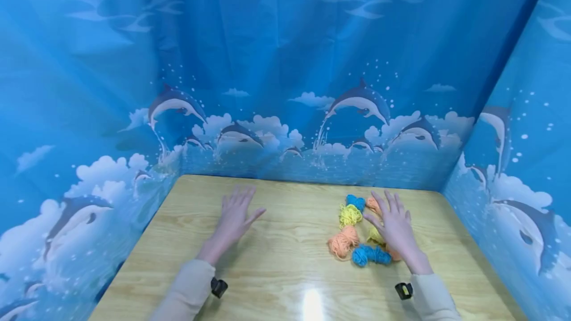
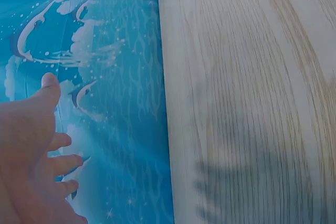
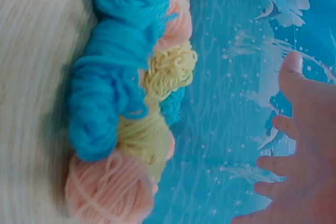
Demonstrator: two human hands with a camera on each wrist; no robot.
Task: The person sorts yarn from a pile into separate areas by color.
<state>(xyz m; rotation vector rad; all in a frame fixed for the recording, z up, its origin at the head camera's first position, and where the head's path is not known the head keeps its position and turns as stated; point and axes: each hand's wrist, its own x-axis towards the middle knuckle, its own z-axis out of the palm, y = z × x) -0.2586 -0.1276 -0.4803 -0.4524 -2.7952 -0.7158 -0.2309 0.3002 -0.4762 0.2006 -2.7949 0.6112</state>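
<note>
Several small balls of yarn lie grouped on the right half of the table. In the head view there are a blue one (image 1: pixel 354 202) at the back, a yellow one (image 1: pixel 349 215) and a peach one (image 1: pixel 342 244) along the left side, and a long blue bundle (image 1: pixel 370 255) in front. My right hand (image 1: pixel 394 224), fingers spread, hovers over the group's right side and partly hides a second yellow ball (image 1: pixel 375 236) and more peach yarn (image 1: pixel 372 204). To the left, my left hand (image 1: pixel 234 214) is held above bare wood with its fingers straight, holding nothing.
The light wooden table (image 1: pixel 285 222) meets a blue dolphin-print curtain (image 1: pixel 276 63) at its back edge. More of this curtain hangs at the left and right sides. Each wrist carries a small black camera (image 1: pixel 218 287). Glare (image 1: pixel 313 305) shows near the front.
</note>
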